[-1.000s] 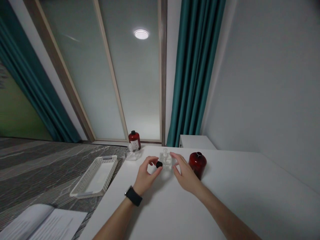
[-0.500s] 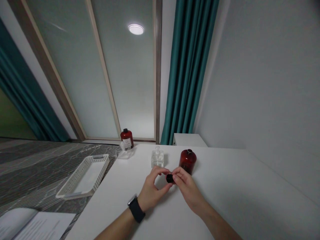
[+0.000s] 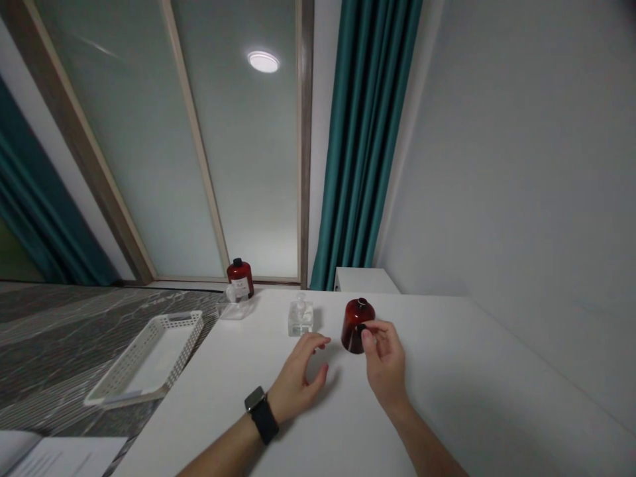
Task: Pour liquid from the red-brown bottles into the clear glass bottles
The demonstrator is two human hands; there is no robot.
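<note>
Between the thumb and fingers of my right hand [image 3: 385, 361] is a small black bottle cap [image 3: 362, 328], held in front of a dark red-brown bottle [image 3: 352, 334]. That bottle stands upright with its neck uncapped. My left hand [image 3: 301, 377], with a black watch on the wrist, hovers over the white table, thumb and fingers apart and nothing between them. Just beyond its fingertips stands a clear square glass bottle [image 3: 301, 318]. Farther back on the left is a second red-brown bottle [image 3: 240, 277] with a white label and a black cap.
A clear container [image 3: 234, 308] sits by the labelled bottle at the table's [image 3: 322, 437] far left corner. Left of the table lie a white perforated basket [image 3: 102, 391] and an open book [image 3: 74, 457]. A white cabinet [image 3: 368, 280] stands behind the table's back edge.
My hands have come apart. The right one has carried the black cap up to the red-brown bottle, while the left has let go of it and stays open. The view has shifted slightly.
</note>
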